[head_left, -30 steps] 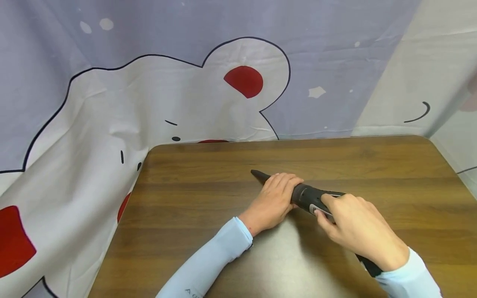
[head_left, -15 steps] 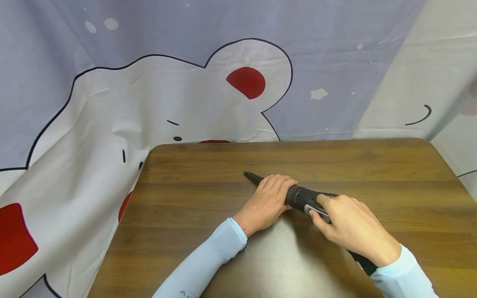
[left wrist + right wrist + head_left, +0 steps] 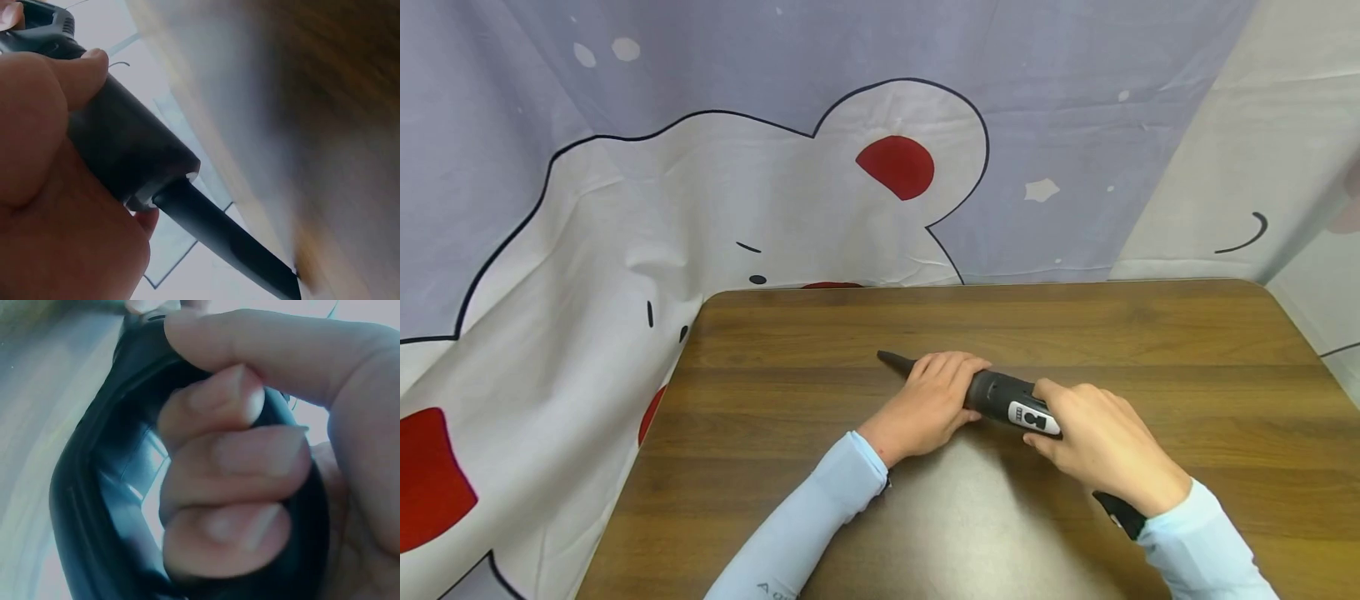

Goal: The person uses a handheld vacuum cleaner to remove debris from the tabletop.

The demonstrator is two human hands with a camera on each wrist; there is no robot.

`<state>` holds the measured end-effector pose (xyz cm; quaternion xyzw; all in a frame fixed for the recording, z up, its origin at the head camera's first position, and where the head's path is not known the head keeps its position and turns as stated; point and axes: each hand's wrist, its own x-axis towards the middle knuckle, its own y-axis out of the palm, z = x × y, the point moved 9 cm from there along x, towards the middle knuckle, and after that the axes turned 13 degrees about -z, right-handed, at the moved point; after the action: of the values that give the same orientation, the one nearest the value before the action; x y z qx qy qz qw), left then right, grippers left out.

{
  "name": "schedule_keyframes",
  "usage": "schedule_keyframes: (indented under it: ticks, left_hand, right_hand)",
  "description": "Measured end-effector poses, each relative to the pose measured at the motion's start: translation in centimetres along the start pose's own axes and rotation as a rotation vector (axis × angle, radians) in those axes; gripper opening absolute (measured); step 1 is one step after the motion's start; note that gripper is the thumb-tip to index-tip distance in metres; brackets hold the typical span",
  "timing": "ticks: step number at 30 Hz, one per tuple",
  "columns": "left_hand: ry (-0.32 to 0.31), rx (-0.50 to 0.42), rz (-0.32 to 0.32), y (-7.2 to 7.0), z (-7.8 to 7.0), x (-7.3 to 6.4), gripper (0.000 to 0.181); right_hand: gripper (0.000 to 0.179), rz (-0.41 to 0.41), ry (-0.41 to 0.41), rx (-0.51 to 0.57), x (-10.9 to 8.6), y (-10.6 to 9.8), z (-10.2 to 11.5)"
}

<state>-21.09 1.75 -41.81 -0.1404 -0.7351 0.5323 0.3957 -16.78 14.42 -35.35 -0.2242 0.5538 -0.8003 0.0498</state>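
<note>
A black handheld vacuum cleaner (image 3: 998, 393) is tilted over the brown table, its narrow nozzle (image 3: 892, 361) pointing left. On its side shows a white label (image 3: 1034, 417) with dark icons. My left hand (image 3: 925, 408) grips the front of the body, and the left wrist view has the thumb lying along the barrel (image 3: 131, 140). My right hand (image 3: 1105, 437) holds the rear; in the right wrist view its fingers curl round the looped handle (image 3: 69, 506). The nozzle tip (image 3: 290, 287) is close to the tabletop; I cannot tell whether they touch.
The wood-grain table (image 3: 760, 500) has rounded far corners. Behind and to the left of it hangs a lilac and white cloth (image 3: 685, 200) with cartoon shapes. A bright reflection lies on the tabletop in front of the hands.
Both hands have moved a little left together with the vacuum cleaner. Its body has rolled, so more of the white label shows. Neither hand has let go.
</note>
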Motion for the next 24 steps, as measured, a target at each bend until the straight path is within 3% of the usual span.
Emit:
schedule_keyframes:
  ticks: [6, 14, 24]
  left_hand:
    - [-0.010, -0.042, 0.040, -0.2, 0.4, -0.1, 0.064]
    - [-0.020, -0.108, 0.072, -0.2, 1.2, -0.3, 0.063]
    - [-0.059, -0.094, 0.080, -0.5, 2.6, -0.1, 0.063]
  right_hand:
    - [0.040, -0.036, -0.004, 0.051, 0.3, 0.4, -0.7]
    - [0.040, -0.134, -0.031, 0.199, 1.3, 0.5, -1.7]
    - [0.037, -0.178, 0.002, 0.307, 2.2, 0.7, -3.2]
